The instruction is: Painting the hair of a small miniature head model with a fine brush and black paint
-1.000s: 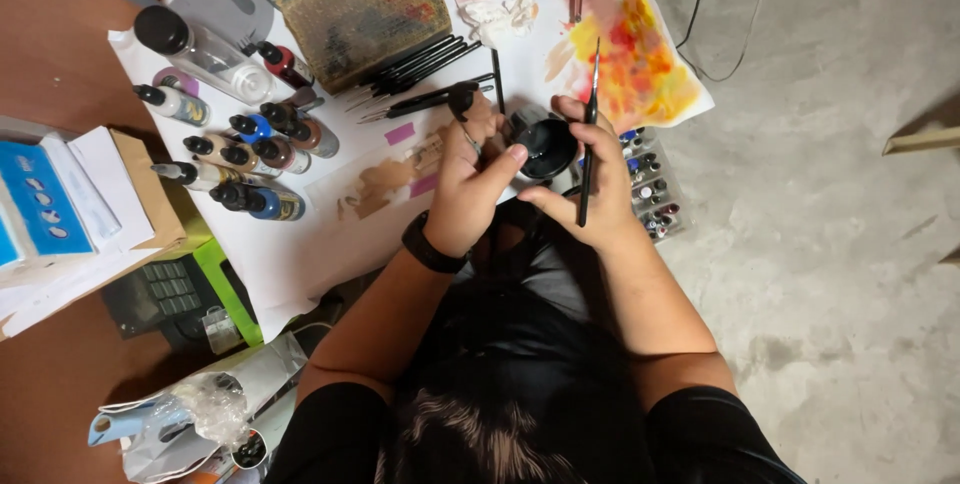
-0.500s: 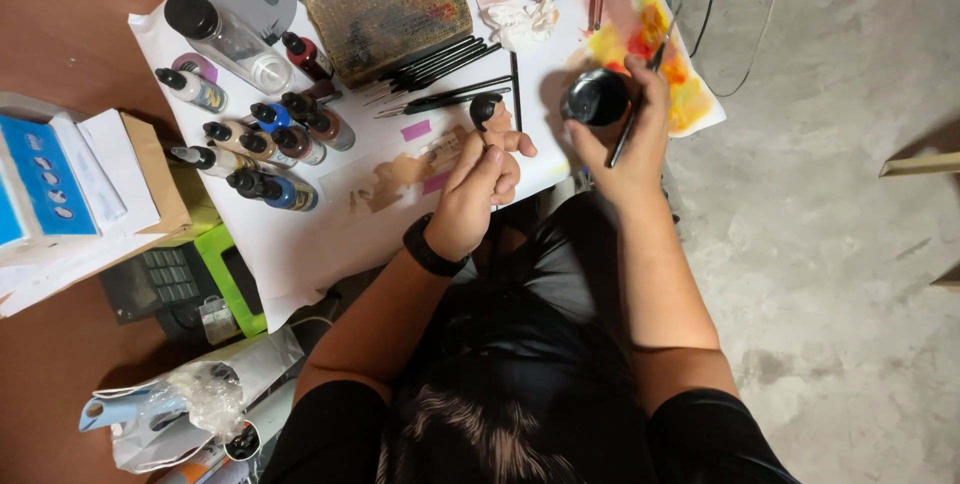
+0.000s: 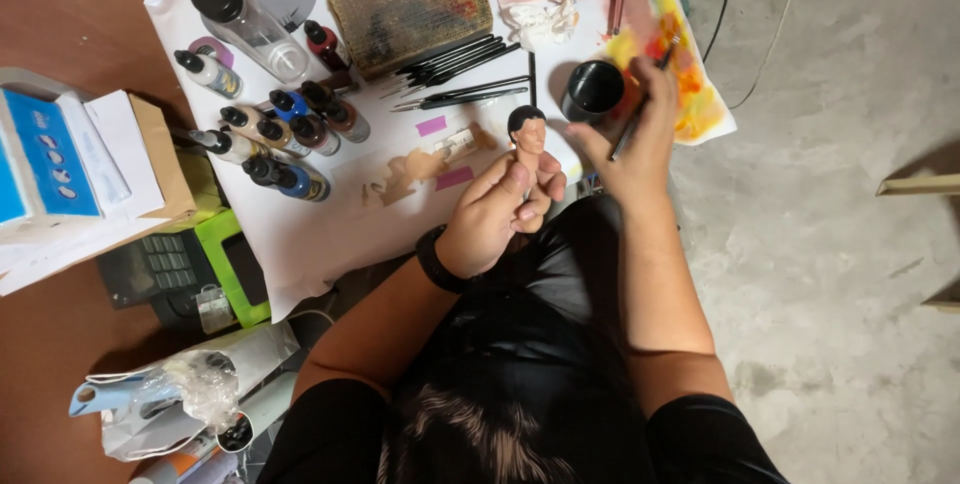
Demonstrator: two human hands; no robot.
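Mini head (image 3: 527, 134): skin-tone w/ black hair, pinched in left hand (image 3: 497, 216); black cup (image 3: 594, 90) at 1 o'clock from it, black-handled brush (image 3: 640, 104) in right hand (image 3: 634, 144). White paper (image 3: 330, 224) has tan smears + two pink swatches (image 3: 443, 152) at its centre, yellow/orange/red blotches (image 3: 690, 84) at 3 o'clock edge. Paint bottles (image 3: 285, 139) at 9 o'clock: black caps, blue, brown & white bodies; sponge block (image 3: 410, 6) at 12 is mottled olive-brown; green device (image 3: 232, 269) at 7.

— How's the left hand (image 3: 497, 212) sitting?
— Raised, fingers (image 3: 533, 180) curled shut around something slim, a dark band on the wrist, forearm angling up from the lap.
— And the right hand (image 3: 637, 136)?
— Stretched further forward, fingers bent in a closed grip, arm almost straight.
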